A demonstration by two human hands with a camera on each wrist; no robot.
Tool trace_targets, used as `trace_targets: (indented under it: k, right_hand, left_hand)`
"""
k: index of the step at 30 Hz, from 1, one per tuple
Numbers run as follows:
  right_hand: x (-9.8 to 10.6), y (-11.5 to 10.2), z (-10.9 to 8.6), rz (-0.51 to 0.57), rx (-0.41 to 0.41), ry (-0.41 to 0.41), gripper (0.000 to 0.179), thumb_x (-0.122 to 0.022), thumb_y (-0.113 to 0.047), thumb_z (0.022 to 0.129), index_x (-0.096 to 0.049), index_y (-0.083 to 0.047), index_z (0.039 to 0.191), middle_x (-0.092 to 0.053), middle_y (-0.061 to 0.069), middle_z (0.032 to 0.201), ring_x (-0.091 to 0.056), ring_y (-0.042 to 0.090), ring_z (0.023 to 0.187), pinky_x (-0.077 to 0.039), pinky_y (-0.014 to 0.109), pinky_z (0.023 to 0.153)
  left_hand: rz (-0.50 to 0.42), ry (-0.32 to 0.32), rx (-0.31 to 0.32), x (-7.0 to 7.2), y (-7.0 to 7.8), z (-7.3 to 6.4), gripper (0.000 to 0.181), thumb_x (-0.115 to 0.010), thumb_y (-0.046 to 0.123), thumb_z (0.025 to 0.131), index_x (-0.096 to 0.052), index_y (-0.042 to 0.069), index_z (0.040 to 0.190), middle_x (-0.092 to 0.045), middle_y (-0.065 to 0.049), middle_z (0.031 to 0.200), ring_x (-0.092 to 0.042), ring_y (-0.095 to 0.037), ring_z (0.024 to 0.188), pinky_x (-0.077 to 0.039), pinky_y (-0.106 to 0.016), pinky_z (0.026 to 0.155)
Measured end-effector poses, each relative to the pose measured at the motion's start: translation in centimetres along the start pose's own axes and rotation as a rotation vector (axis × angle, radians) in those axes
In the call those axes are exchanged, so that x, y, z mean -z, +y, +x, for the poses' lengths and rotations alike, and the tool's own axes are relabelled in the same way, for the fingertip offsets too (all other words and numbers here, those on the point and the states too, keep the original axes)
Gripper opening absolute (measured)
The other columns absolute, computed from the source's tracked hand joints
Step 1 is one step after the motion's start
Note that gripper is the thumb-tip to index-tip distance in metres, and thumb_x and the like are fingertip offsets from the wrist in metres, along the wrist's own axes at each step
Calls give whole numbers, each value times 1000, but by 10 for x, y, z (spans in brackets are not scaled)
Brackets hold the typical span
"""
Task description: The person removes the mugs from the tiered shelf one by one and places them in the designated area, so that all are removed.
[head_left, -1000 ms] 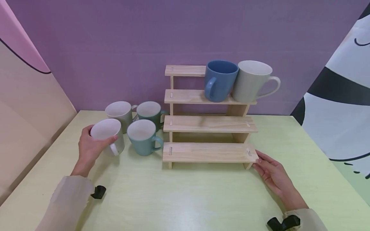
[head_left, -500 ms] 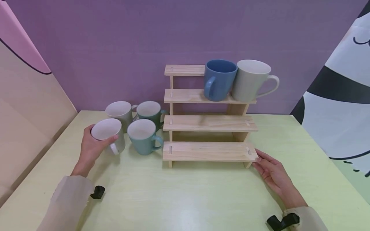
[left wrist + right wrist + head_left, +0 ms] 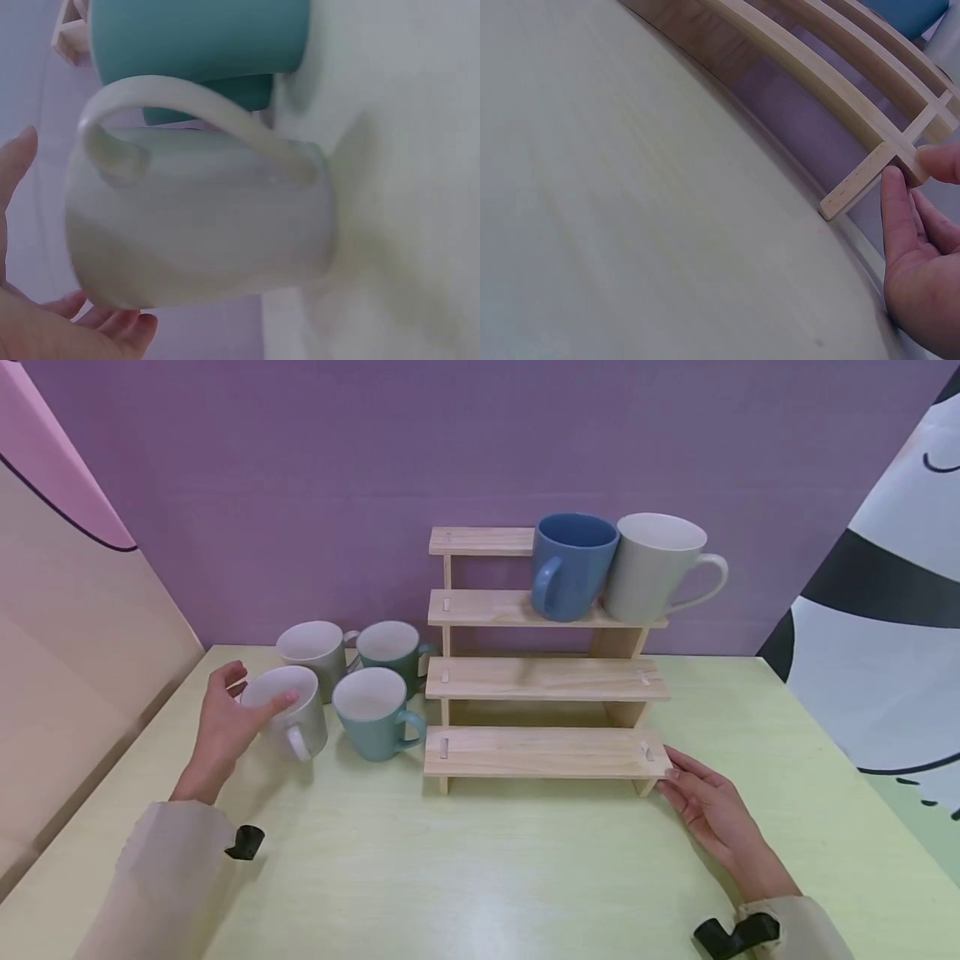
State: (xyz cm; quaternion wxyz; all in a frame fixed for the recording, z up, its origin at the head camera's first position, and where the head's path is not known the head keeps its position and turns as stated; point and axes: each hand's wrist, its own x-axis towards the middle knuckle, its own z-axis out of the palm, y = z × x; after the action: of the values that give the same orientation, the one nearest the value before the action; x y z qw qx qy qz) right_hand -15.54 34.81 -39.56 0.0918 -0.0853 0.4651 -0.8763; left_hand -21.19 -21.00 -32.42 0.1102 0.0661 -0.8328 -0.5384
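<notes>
In the head view my left hand (image 3: 223, 722) is spread at the left side of a white mug (image 3: 309, 722) that stands upright on the table, its thumb over the rim. The left wrist view shows the mug's handle side, with the thumb and fingers (image 3: 139, 334) loosely around its rim end. With thumb above and fingers below, my right hand (image 3: 708, 818) pinches the lowest board's right corner on a stepped wooden shelf (image 3: 543, 752). A teal mug (image 3: 371, 735), a dark green mug (image 3: 408, 664) and a light grey mug (image 3: 332, 668) stand close to the white one.
On the shelf's second board from the top stand a blue mug (image 3: 573, 572) and a tall off-white mug (image 3: 645, 581), side by side at the right. The pale table (image 3: 480, 868) meets a purple backdrop (image 3: 300, 510) behind the shelf.
My left hand has let go of the white mug and drawn slightly left and up, its fingers spreading. The mug stays in place, and the right hand keeps its grip on the shelf.
</notes>
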Motion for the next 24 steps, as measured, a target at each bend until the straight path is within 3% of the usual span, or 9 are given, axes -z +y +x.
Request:
trace_targets:
  k: [5,11,24]
  right_hand:
    - [1,1,0,5,9,-13,38,-38,5,99,-66,-10,120,-67,0,119,-66,14,106,-52,23,88]
    - [1,0,2,-2,6,-6,38,-38,5,99,-67,-11,119,-67,0,119,-66,13,106,-52,23,88]
    - [-1,-2,1,-40,-19,47,36,-41,3,99,-69,-15,114,-68,-4,114,-67,10,102,-53,21,86]
  left_hand:
    - [66,17,-75,1,13,2,92,-71,32,83,-16,-2,148,-22,-21,153,-26,-41,138,-29,-56,110]
    - [118,25,-109,-3,32,4,92,-72,33,82,-17,0,149,-23,-19,153,-26,-39,138,-29,-56,109]
    - [89,-76,-134,-28,68,4,95,-74,35,81,-16,7,150,-26,-15,154,-29,-37,139,-31,-55,110]
